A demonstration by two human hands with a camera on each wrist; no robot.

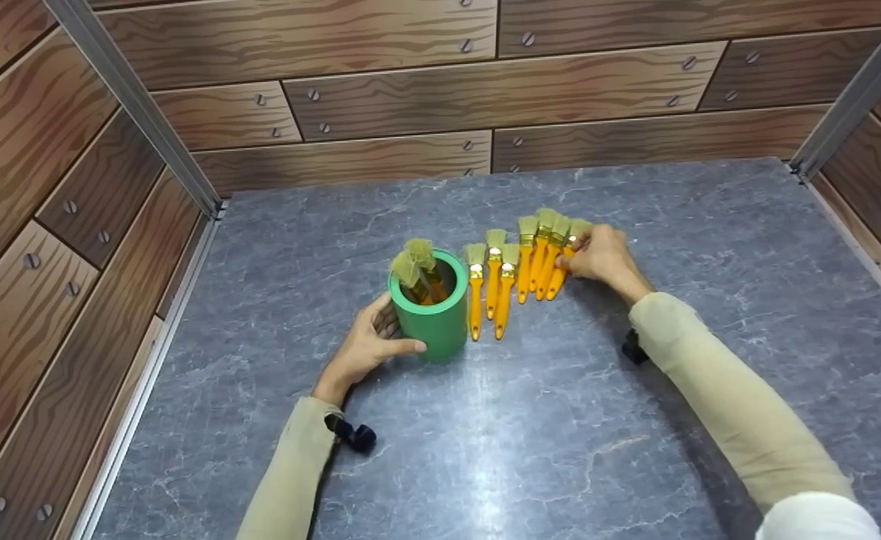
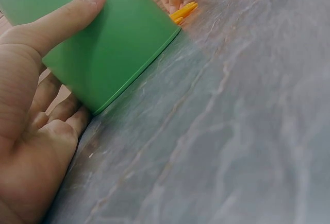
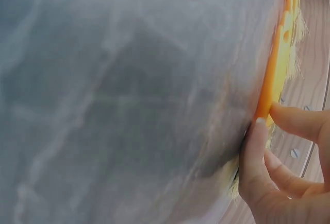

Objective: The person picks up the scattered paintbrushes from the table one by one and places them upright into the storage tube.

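Observation:
My left hand (image 1: 365,341) grips a green cylindrical cup (image 1: 437,330) from its left side, thumb across the front and fingers behind. In the left wrist view, the thumb lies flat along the cup's wall (image 2: 118,38). Paintbrushes (image 1: 415,266) stand in the cup, bristles up above the rim. My right hand (image 1: 602,255) pinches the rightmost orange-handled paintbrush (image 1: 558,281) of a row lying on the table. In the right wrist view, thumb and fingers meet on its orange handle (image 3: 270,87). The bristle end is partly hidden behind the fingers.
Several more paintbrushes lie between cup and right hand, including a brush (image 1: 476,292) close beside the cup and a tight cluster (image 1: 528,259) farther right. The grey marbled tabletop (image 1: 485,450) is bounded by wood-patterned walls (image 1: 410,105) and metal corner posts (image 1: 140,109).

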